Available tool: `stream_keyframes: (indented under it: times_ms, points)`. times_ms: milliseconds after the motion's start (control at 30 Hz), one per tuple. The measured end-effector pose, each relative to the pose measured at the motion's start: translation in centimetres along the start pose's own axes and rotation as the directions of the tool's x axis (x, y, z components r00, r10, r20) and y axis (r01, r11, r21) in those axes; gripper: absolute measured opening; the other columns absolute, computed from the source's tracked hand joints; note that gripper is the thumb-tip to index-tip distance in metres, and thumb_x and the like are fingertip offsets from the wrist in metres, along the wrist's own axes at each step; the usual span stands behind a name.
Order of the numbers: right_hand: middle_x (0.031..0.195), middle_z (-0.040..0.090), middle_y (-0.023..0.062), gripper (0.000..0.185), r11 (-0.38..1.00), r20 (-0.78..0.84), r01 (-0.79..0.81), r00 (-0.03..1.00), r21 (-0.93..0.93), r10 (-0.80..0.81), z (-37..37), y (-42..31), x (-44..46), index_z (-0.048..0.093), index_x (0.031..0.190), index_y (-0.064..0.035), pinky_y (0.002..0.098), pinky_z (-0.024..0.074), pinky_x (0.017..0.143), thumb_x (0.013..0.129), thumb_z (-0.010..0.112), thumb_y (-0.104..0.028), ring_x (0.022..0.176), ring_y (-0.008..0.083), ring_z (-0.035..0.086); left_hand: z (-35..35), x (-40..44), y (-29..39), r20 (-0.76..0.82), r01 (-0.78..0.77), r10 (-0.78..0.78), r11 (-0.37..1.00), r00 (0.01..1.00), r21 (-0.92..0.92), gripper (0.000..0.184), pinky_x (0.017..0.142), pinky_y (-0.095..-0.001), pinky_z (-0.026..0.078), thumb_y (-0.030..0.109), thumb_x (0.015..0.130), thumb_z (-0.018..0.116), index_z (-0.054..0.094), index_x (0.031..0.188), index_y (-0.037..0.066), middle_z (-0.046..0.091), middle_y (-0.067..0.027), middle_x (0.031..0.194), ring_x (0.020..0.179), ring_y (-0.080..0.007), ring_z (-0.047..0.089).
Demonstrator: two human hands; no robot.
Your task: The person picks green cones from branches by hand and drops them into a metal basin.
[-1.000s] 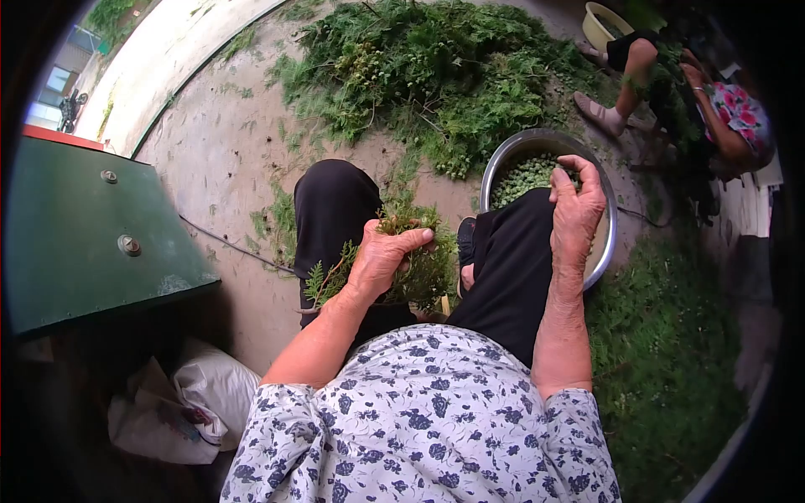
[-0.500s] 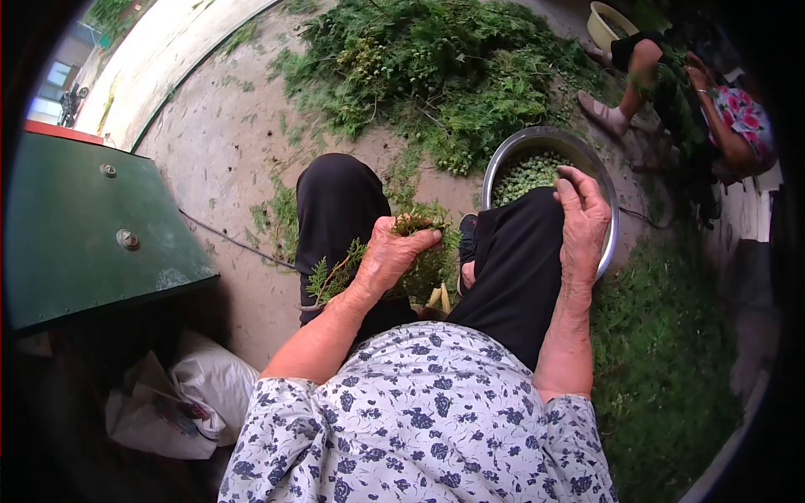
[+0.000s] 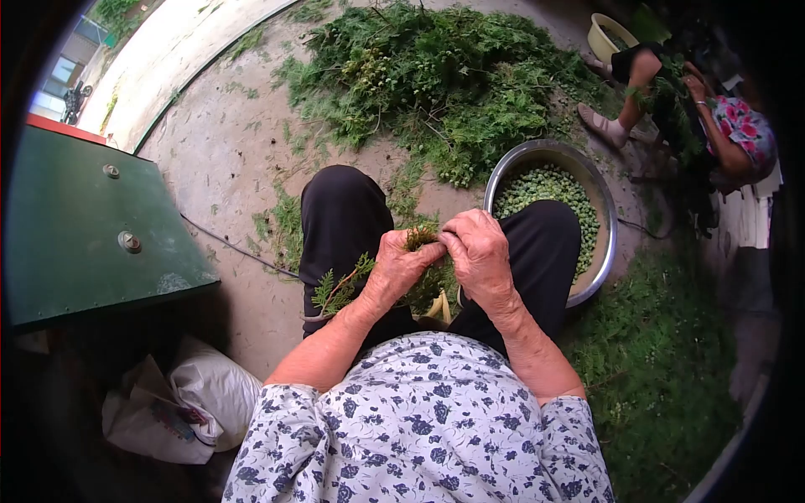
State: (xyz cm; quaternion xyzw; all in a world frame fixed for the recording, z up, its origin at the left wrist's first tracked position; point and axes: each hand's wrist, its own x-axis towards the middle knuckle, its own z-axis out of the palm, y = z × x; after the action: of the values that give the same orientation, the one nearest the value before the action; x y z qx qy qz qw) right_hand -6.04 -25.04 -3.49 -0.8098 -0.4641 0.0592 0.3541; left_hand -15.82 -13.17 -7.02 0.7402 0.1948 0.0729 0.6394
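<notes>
My left hand (image 3: 397,267) is closed around a leafy green sprig (image 3: 344,287) above my lap, its cut stem poking out to the left. Right beside it, my right hand (image 3: 480,256) has its thumb and fingers pinched together at the sprig's tip; what lies between those fingertips is too small to make out. A wide metal basin (image 3: 609,251) stands by my right knee, with many small green cones (image 3: 549,189) in it.
Ahead lies a large heap of green branches (image 3: 436,75); more greenery (image 3: 662,360) covers the ground at right. A seated person (image 3: 738,134) is at upper right near a yellow basin (image 3: 597,38). A green metal box (image 3: 92,226) and white sacks (image 3: 214,390) are at left.
My right hand has come from over the basin across to the left hand and its fingers have closed at the sprig. More of the basin's contents now shows.
</notes>
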Motion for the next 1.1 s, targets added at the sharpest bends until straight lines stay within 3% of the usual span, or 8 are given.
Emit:
stream_keyframes:
  times_ms: [67,167,333,467,533,700,867,1100]
  points:
    - [0.080,0.058,0.0111,0.012,0.963,-0.263,-0.109,0.949,0.245,0.174,-1.1,0.0,0.3,0.060,0.085,-0.0002,0.0323,0.0457,0.067,0.074,0.063,-0.001,0.075,0.0262,0.058,-0.3,-0.2,1.5,-0.004,0.317,-0.359,0.831,0.933,-0.456,0.009,0.053,-0.0225,0.044,0.008,0.077,0.065,0.062,0.081,0.000,0.060,-0.0008,0.068,0.059,-0.0078,0.055]
    - [0.084,0.061,0.0064,0.016,0.922,-0.480,-0.221,0.801,0.319,0.358,-4.9,2.0,0.8,0.060,0.093,-0.0012,0.0259,0.0456,0.066,0.078,0.059,0.003,0.074,0.0137,0.058,-1.2,0.0,1.5,0.013,0.305,-0.463,0.563,0.886,-0.768,0.012,0.056,-0.0216,0.045,0.012,0.077,0.063,0.060,0.086,0.003,0.061,-0.0053,0.072,0.064,-0.0115,0.058]
    - [0.098,0.059,0.0085,0.021,0.872,-0.723,-0.404,0.686,-0.277,0.088,-9.4,7.2,-0.3,0.061,0.101,-0.0023,0.0283,0.0471,0.074,0.082,0.053,0.001,0.087,0.0174,0.059,-2.2,0.4,0.8,0.001,0.236,-0.430,0.495,0.903,-0.836,0.014,0.048,-0.0193,0.032,0.016,0.079,0.059,0.056,0.088,0.006,0.056,-0.0041,0.071,0.059,-0.0087,0.046]
    - [0.086,0.062,0.0045,0.021,0.786,-0.247,-0.331,0.824,0.523,0.511,-7.4,5.1,-0.3,0.060,0.104,-0.0006,0.0203,0.0448,0.061,0.086,0.051,-0.007,0.071,0.0087,0.057,-2.5,0.5,0.1,0.113,0.247,-0.359,0.355,0.927,-0.902,0.020,0.047,-0.0193,0.032,0.013,0.078,0.057,0.046,0.094,0.008,0.056,-0.0050,0.075,0.059,-0.0092,0.047]
    - [0.087,0.063,0.0060,0.024,0.671,0.069,-0.368,0.901,0.644,0.428,-4.6,4.3,-0.1,0.059,0.107,0.0002,0.0188,0.0424,0.055,0.087,0.052,-0.010,0.070,0.0077,0.058,-2.2,0.6,0.7,0.092,0.242,-0.379,0.373,0.921,-0.896,0.018,0.047,-0.0192,0.032,0.012,0.078,0.057,0.048,0.094,0.008,0.056,-0.0049,0.074,0.059,-0.0095,0.047]
    - [0.076,0.059,0.0027,0.029,0.390,0.486,-0.599,0.798,0.699,0.356,-1.0,1.9,0.7,0.054,0.114,0.0007,0.0177,0.0404,0.052,0.088,0.050,-0.010,0.061,0.0057,0.052,-2.0,0.4,0.9,0.103,0.294,-0.439,0.395,0.893,-0.870,0.014,0.048,-0.0192,0.034,0.010,0.075,0.060,0.055,0.088,0.006,0.056,-0.0034,0.071,0.062,-0.0101,0.050]
    - [0.070,0.057,0.0012,0.022,0.235,0.476,-0.569,0.805,0.788,0.354,-0.1,2.0,0.4,0.057,0.106,-0.0005,0.0171,0.0403,0.052,0.085,0.054,-0.005,0.057,0.0049,0.049,-1.3,0.2,2.8,-0.086,0.233,-0.391,0.696,0.917,-0.680,0.013,0.050,-0.0234,0.042,0.004,0.069,0.067,0.061,0.080,0.003,0.060,-0.0010,0.072,0.061,-0.0091,0.055]
    - [0.071,0.058,0.0008,0.013,0.273,0.377,-0.495,0.842,0.825,0.387,-0.2,1.8,0.5,0.059,0.094,-0.0007,0.0167,0.0410,0.052,0.081,0.059,-0.003,0.057,0.0043,0.050,-0.8,0.5,2.0,-0.017,0.213,-0.239,0.895,0.971,-0.393,0.020,0.061,-0.0229,0.047,0.002,0.071,0.068,0.063,0.090,0.000,0.062,-0.0026,0.077,0.068,-0.0088,0.058]
